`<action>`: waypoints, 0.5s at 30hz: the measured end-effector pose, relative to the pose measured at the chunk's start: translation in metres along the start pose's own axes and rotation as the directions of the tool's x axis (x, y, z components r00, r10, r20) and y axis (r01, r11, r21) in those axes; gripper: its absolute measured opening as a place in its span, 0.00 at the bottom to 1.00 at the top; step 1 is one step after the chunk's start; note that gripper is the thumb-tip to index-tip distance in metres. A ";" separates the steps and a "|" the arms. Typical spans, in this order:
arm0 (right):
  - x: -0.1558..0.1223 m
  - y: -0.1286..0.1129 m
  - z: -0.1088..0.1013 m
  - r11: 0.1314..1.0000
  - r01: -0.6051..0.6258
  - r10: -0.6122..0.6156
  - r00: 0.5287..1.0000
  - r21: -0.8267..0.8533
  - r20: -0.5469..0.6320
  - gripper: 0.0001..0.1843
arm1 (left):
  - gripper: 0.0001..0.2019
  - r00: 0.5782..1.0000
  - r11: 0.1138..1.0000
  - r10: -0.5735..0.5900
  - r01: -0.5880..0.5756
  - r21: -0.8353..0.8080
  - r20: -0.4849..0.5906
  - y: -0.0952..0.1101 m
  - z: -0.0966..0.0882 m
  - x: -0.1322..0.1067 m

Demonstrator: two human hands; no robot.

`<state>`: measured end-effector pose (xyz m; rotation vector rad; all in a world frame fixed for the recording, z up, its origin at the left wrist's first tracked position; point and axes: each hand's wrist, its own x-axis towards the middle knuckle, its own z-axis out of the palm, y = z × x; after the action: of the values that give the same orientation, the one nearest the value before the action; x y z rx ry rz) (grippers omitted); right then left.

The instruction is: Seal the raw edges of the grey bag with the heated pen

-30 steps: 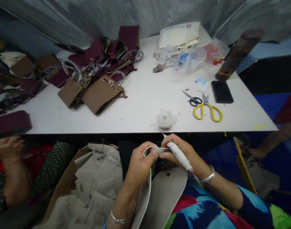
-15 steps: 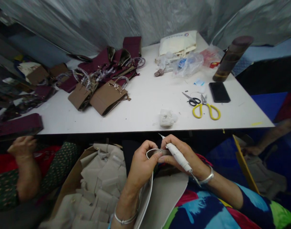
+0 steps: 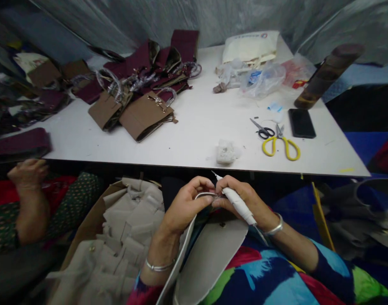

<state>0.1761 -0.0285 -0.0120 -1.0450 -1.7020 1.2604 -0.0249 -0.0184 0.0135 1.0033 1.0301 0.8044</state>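
My left hand (image 3: 184,205) pinches the curved top edge of a grey bag panel (image 3: 209,254) that lies across my lap. My right hand (image 3: 245,203) is closed around a white pen-shaped tool (image 3: 235,201), its thin tip pointing up and left just below the table edge. The fingers of both hands meet at the panel's rim. A small metal fitting sits on the panel below my right hand.
A white table (image 3: 194,127) carries brown and maroon bags (image 3: 143,114), yellow scissors (image 3: 281,144), small black scissors (image 3: 260,129), a phone (image 3: 302,123), plastic bags, a brown cylinder (image 3: 327,76) and a white lump (image 3: 225,151). A box of grey pieces (image 3: 124,237) sits left; another person's hand (image 3: 27,173) beyond.
My hands have shifted slightly upward and together at the panel's rim, and the view has tilted. The other person's hand at left has risen a little.
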 end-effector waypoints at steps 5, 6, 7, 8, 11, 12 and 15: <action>0.002 -0.002 0.007 0.989 0.084 -0.096 0.990 -0.120 -0.099 0.07 | 0.20 0.996 0.980 0.045 -0.060 -0.192 -0.079 -0.005 -0.020 0.001; 0.002 -0.002 0.008 0.987 0.092 -0.107 0.988 -0.132 -0.112 0.07 | 0.20 0.995 0.978 0.044 -0.062 -0.199 -0.094 -0.006 -0.022 -0.001; 0.002 -0.003 0.008 0.986 0.097 -0.114 0.986 -0.137 -0.122 0.07 | 0.20 0.994 0.977 0.037 -0.058 -0.203 -0.102 -0.007 -0.023 -0.003; 0.002 -0.003 0.009 0.986 0.096 -0.114 0.985 -0.137 -0.131 0.07 | 0.20 0.994 0.978 0.027 -0.048 -0.205 -0.105 -0.008 -0.023 -0.005; 0.001 -0.003 0.009 0.988 0.083 -0.103 0.982 -0.131 -0.161 0.08 | 0.20 0.994 0.976 -0.007 -0.017 -0.218 -0.109 -0.012 -0.020 -0.007; 0.000 -0.003 0.009 0.988 0.079 -0.101 0.981 -0.131 -0.168 0.08 | 0.19 0.994 0.974 -0.016 -0.009 -0.227 -0.106 -0.014 -0.018 -0.006; -0.002 -0.001 0.008 0.988 0.058 -0.084 0.979 -0.142 -0.188 0.08 | 0.18 0.995 0.970 -0.029 0.006 -0.242 -0.091 -0.019 -0.016 0.000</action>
<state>0.1698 -0.0337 -0.0133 -1.1372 -1.6771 0.9753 -0.0385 -0.0204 -0.0068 0.7535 0.9926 0.9451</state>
